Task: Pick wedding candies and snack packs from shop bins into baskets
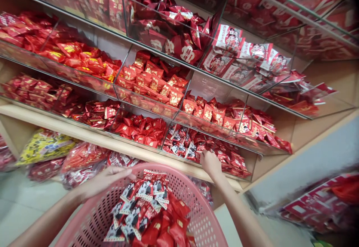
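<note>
Pink perforated plastic basket (196,209), round, thin-walled, its sides dotted with small holes, sits nearest the camera at bottom centre. It is heaped with small crinkled foil packets (151,209), glossy red ones and printed black-and-white ones with zigzag-cut ends. Left hand (109,178): laid on the basket's far-left rim, fingers folded over the edge and gripping it. Right hand (211,163): reaching past the basket's far rim into the clear acrylic bin (254,161) on the lowest tier. Its fingertips are buried among the matching printed sachets (183,142), so I cannot tell whether they are closed on one. Tiered acrylic compartments (151,105): smooth transparent walls and sloped fronts stepping back and up in rows, each packed with shiny red wrapped sweets. Pale wooden shelf board (84,135): a straight-edged ledge under the bins, just beyond the basket. Soft plastic bulk bags (45,146), yellow and red, are stuffed beneath it. White tiled floor (17,202): bare at lower left, giving open room beside the left forearm, while the gap between basket rim and shelf edge is narrow.
</note>
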A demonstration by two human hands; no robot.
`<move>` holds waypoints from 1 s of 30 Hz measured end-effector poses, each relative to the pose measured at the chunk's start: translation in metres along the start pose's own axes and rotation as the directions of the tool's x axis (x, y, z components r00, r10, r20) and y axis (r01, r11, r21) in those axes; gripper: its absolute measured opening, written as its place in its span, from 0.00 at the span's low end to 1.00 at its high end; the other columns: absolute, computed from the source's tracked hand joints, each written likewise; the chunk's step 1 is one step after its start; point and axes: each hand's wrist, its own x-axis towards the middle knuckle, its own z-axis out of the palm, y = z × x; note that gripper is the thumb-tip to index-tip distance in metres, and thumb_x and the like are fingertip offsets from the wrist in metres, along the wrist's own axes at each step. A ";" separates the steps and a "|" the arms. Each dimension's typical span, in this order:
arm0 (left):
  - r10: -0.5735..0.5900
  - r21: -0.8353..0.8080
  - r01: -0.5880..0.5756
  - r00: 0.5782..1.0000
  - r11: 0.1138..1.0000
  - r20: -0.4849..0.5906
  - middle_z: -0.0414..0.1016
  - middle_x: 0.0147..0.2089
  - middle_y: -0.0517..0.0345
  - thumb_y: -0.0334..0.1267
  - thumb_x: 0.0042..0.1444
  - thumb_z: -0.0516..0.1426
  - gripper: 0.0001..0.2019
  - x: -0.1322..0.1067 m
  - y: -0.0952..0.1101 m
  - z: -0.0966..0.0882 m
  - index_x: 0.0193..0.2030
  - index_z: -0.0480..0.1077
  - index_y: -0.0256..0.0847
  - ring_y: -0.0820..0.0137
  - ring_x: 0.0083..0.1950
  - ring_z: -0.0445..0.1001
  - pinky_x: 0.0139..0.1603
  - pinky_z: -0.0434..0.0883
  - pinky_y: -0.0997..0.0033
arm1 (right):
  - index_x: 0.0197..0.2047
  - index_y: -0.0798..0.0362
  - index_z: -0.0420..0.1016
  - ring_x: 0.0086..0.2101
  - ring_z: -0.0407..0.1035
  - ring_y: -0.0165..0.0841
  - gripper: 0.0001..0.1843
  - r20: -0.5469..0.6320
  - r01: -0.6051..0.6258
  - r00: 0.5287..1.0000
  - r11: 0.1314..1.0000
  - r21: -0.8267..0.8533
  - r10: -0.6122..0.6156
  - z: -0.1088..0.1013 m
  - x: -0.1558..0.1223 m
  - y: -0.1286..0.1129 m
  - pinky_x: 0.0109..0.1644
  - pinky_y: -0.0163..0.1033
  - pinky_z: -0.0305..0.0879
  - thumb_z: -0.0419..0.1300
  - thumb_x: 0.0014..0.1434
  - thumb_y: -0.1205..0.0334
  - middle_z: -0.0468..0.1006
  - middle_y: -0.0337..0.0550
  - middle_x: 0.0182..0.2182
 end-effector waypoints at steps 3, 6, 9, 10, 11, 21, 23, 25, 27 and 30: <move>0.005 0.016 -0.004 1.000 1.000 -0.011 0.78 0.49 0.57 0.54 0.58 0.52 0.19 0.000 0.001 0.000 0.42 0.78 0.45 0.62 0.50 0.75 0.59 0.64 0.64 | 0.40 0.58 0.76 0.41 0.73 0.47 0.19 0.000 -0.050 0.999 0.995 0.092 0.050 0.002 0.002 -0.005 0.40 0.44 0.64 0.44 0.61 0.63 0.77 0.61 0.38; 0.014 0.017 -0.014 1.000 1.000 -0.011 0.78 0.49 0.58 0.54 0.58 0.52 0.19 0.000 0.001 0.000 0.42 0.78 0.46 0.62 0.50 0.75 0.59 0.64 0.63 | 0.39 0.59 0.76 0.40 0.73 0.47 0.18 0.004 -0.100 0.995 0.980 0.173 0.101 0.005 0.008 -0.007 0.38 0.43 0.64 0.46 0.59 0.62 0.77 0.63 0.40; 0.022 0.028 -0.022 1.000 0.999 -0.009 0.79 0.48 0.58 0.54 0.57 0.52 0.19 0.001 0.001 -0.001 0.42 0.78 0.46 0.62 0.50 0.75 0.59 0.64 0.63 | 0.33 0.56 0.77 0.35 0.74 0.41 0.16 0.026 -0.102 0.995 0.967 0.235 0.099 0.010 0.016 -0.004 0.34 0.37 0.63 0.49 0.57 0.61 0.79 0.56 0.34; 0.023 0.035 -0.023 1.000 0.999 -0.010 0.79 0.48 0.58 0.54 0.57 0.52 0.19 0.001 0.001 -0.001 0.43 0.78 0.46 0.62 0.50 0.75 0.59 0.63 0.62 | 0.31 0.55 0.77 0.33 0.74 0.38 0.15 0.032 -0.096 0.995 0.962 0.257 0.091 0.012 0.018 -0.002 0.32 0.35 0.62 0.50 0.57 0.60 0.79 0.53 0.31; 0.024 0.045 -0.024 1.000 0.999 -0.014 0.79 0.48 0.58 0.54 0.57 0.52 0.19 0.001 0.001 -0.001 0.42 0.78 0.46 0.62 0.51 0.74 0.60 0.63 0.63 | 0.29 0.54 0.76 0.32 0.73 0.36 0.14 0.035 -0.091 0.996 0.957 0.277 0.084 0.014 0.020 -0.001 0.31 0.34 0.61 0.50 0.56 0.60 0.79 0.49 0.28; 0.032 0.082 -0.031 0.999 0.996 -0.015 0.79 0.48 0.58 0.55 0.56 0.52 0.20 -0.002 0.008 0.000 0.41 0.79 0.45 0.61 0.52 0.73 0.59 0.63 0.64 | 0.33 0.59 0.77 0.35 0.74 0.44 0.15 0.009 -0.165 0.985 0.942 0.292 0.170 0.019 0.018 0.001 0.32 0.39 0.60 0.50 0.54 0.62 0.78 0.63 0.35; 0.050 0.097 -0.048 0.999 0.994 -0.021 0.79 0.47 0.58 0.54 0.56 0.52 0.20 -0.001 0.009 0.001 0.41 0.79 0.45 0.62 0.52 0.73 0.60 0.62 0.65 | 0.35 0.60 0.77 0.36 0.73 0.46 0.15 0.009 -0.176 0.983 0.937 0.301 0.182 0.019 0.020 -0.002 0.33 0.41 0.61 0.50 0.54 0.62 0.77 0.65 0.37; 0.058 0.103 -0.055 0.998 0.993 -0.022 0.79 0.47 0.58 0.54 0.57 0.52 0.20 0.000 0.009 0.001 0.41 0.79 0.45 0.62 0.52 0.73 0.61 0.61 0.65 | 0.33 0.59 0.77 0.35 0.73 0.46 0.14 0.012 -0.185 0.982 0.930 0.319 0.191 0.020 0.022 -0.002 0.33 0.41 0.61 0.51 0.53 0.62 0.78 0.64 0.36; 0.061 0.098 -0.058 0.998 0.993 -0.025 0.79 0.47 0.59 0.54 0.57 0.53 0.19 0.001 0.009 0.001 0.40 0.79 0.45 0.62 0.52 0.73 0.61 0.61 0.66 | 0.28 0.58 0.76 0.32 0.73 0.43 0.13 0.018 -0.191 0.980 0.918 0.347 0.197 0.021 0.024 -0.001 0.32 0.39 0.60 0.53 0.52 0.61 0.78 0.60 0.31; 0.052 0.080 -0.050 0.998 0.996 -0.022 0.79 0.47 0.59 0.54 0.57 0.53 0.19 0.001 0.006 0.000 0.40 0.79 0.45 0.62 0.52 0.73 0.59 0.62 0.68 | 0.20 0.54 0.72 0.26 0.70 0.37 0.13 0.024 -0.184 0.981 0.895 0.405 0.191 0.023 0.025 0.003 0.29 0.37 0.58 0.54 0.51 0.60 0.76 0.51 0.22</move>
